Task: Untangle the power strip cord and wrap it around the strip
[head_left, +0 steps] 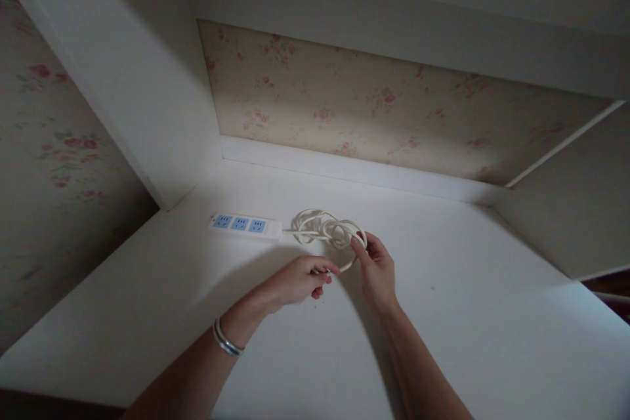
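A white power strip (246,226) with three blue socket panels lies on the white desk, its cord end pointing right. From it runs a white power cord (315,226), gathered in loose coils and loops. My right hand (378,269) is closed on the right side of the coils, thumb on top. Just left and nearer to me, my left hand (305,279) pinches a length of the same cord that curves across to the right hand. The cord's far end is hidden by the fingers. Silver bangles circle my left wrist.
The white desktop (457,315) spreads under both hands, with a low back ledge (354,168). A white upright panel (142,65) rises at the left, another panel (571,203) at the right. Above hangs a shelf edge (394,20), with floral wallpaper (319,92) behind.
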`<move>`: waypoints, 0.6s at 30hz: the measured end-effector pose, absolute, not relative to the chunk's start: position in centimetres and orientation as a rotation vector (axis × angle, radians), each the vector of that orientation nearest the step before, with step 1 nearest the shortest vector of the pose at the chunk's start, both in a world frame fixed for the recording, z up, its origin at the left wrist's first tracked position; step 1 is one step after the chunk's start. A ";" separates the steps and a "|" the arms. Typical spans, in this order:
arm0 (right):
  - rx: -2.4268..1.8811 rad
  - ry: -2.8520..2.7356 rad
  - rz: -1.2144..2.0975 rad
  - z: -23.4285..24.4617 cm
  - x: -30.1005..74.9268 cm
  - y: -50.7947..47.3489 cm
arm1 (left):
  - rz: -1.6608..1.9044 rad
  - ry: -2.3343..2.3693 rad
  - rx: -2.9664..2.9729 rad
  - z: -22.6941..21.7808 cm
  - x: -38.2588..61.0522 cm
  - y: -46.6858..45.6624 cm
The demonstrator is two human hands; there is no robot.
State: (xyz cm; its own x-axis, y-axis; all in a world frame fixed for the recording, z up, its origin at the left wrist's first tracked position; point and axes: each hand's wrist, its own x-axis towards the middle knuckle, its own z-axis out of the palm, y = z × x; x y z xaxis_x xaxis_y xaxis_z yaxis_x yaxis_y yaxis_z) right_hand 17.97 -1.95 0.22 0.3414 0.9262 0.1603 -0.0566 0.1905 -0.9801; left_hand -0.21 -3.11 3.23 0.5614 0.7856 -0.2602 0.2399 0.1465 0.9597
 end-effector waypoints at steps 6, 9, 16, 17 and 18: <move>-1.313 -1.036 0.827 0.2 17.9 -1.8 | 0.635 1.079 1.331 2.9 -0.1 -2.5; -1.314 -1.043 0.822 0.3 17.5 -2.0 | 0.715 1.123 1.265 2.7 -0.2 -2.3; -1.408 -1.117 0.795 1.1 17.6 -2.3 | 0.595 1.041 1.265 3.2 0.0 -2.9; -1.402 -1.119 0.802 1.3 17.7 -2.4 | 0.546 1.013 1.257 3.4 0.2 -3.1; -1.401 -1.116 0.806 1.4 17.9 -2.5 | 0.510 0.980 1.245 3.5 0.4 -3.3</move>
State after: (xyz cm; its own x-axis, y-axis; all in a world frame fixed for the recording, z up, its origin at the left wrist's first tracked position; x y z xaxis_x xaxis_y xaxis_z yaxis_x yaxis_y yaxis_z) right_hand 17.85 -2.45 1.39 0.3204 0.9396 0.1201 0.1818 0.0635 -0.9813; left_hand 0.44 -3.35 3.50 0.5182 0.7865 -0.3360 0.1771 0.2857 0.9418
